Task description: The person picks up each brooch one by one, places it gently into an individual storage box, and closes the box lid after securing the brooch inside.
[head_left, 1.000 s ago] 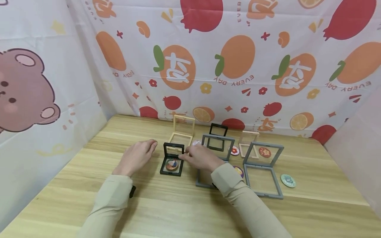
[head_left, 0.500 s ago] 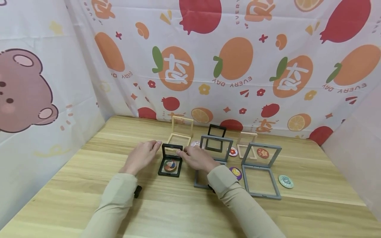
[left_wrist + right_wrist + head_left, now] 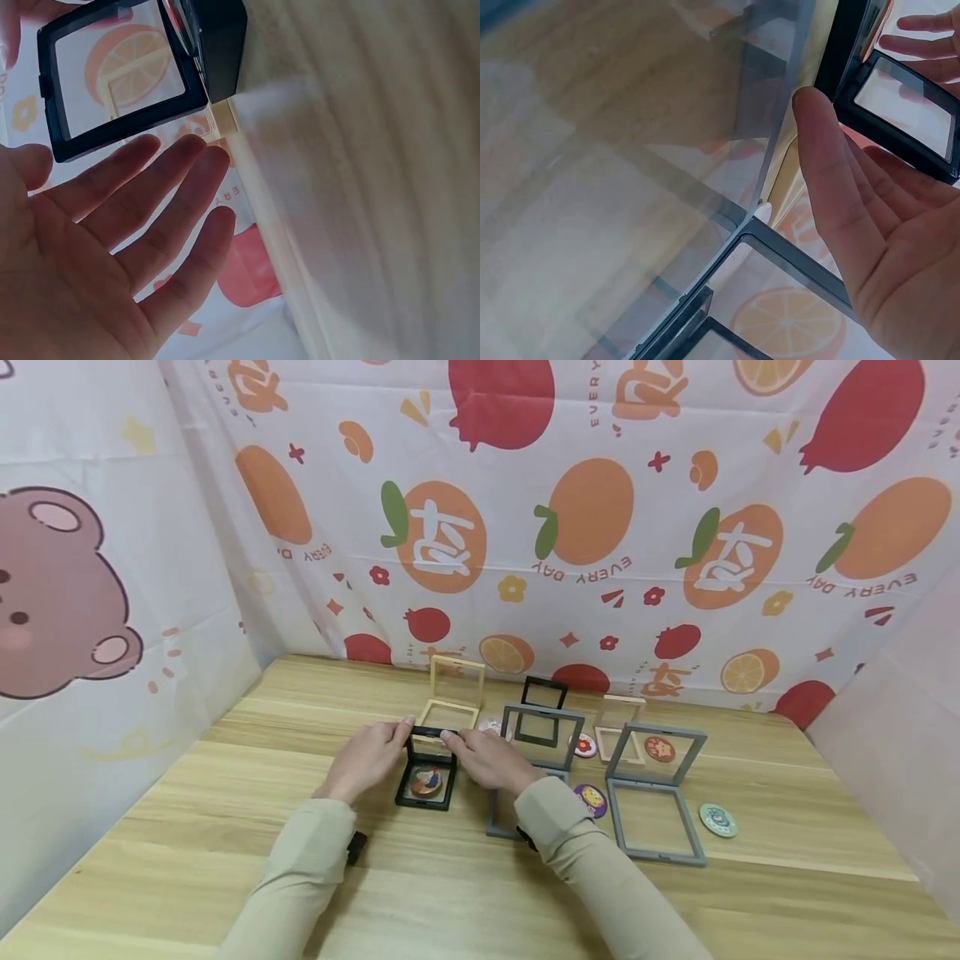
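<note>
A small black display case [image 3: 423,805] stands hinged open on the table, its lid upright and a round badge [image 3: 426,781] lying in its base. My left hand [image 3: 367,760] is at the lid's left top corner. In the left wrist view its fingers [image 3: 169,232] are nearly straight beside the lid [image 3: 120,126], the thumb near one corner. Opposite, my right hand [image 3: 491,760] touches the lid's right top corner. The right wrist view shows its fingers [image 3: 821,150] extended along the case, with the thumb hidden.
Two grey display cases [image 3: 656,858] [image 3: 542,710] stand open to the right. Behind are a yellow case [image 3: 457,662], a black case [image 3: 546,682] and a pale case [image 3: 624,700]. Several round badges lie among them, including a mint badge [image 3: 717,820] and a purple badge [image 3: 591,801].
My left hand has moved right to the lid's left corner. The right hand has risen from the case's right side to the lid's top corner. The badge stays in the base.
</note>
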Demonstrator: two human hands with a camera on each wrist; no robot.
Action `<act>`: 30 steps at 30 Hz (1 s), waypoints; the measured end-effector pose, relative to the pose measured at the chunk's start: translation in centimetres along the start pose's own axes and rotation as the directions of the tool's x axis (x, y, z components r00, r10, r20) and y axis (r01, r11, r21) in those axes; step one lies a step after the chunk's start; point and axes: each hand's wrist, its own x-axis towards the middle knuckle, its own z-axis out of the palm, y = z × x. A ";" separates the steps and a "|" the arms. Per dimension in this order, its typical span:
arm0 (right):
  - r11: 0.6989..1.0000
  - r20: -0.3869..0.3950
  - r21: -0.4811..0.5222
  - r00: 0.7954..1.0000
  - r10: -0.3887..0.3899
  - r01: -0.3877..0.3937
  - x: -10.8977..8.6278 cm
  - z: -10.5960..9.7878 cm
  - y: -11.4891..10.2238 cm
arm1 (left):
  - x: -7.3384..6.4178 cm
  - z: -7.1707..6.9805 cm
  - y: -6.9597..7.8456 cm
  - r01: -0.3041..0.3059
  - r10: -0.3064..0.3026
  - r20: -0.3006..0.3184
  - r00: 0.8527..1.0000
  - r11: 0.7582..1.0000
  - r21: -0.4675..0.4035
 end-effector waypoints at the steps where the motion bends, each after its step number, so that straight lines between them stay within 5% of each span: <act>1: 1.000 0.004 0.005 1.000 0.001 -0.001 0.0 0.0 0.0 | 0.0 0.0 0.0 0.004 -0.004 0.005 1.000 1.000 -0.004; 8: 0.999 0.049 0.051 0.999 -0.016 0.013 0.6 -0.1 0.2 | -0.1 0.2 -0.1 0.005 -0.004 0.052 0.999 1.000 -0.021; 16: 0.977 0.188 0.208 0.982 0.003 -0.043 1.0 -1.0 0.7 | -0.5 -0.1 -0.4 -0.007 0.019 0.137 0.990 0.996 -0.086; 30: 0.966 0.235 0.254 0.972 -0.015 -0.047 0.9 -1.2 1.0 | -0.3 -0.8 -1.2 -0.102 0.129 0.191 0.973 0.984 -0.148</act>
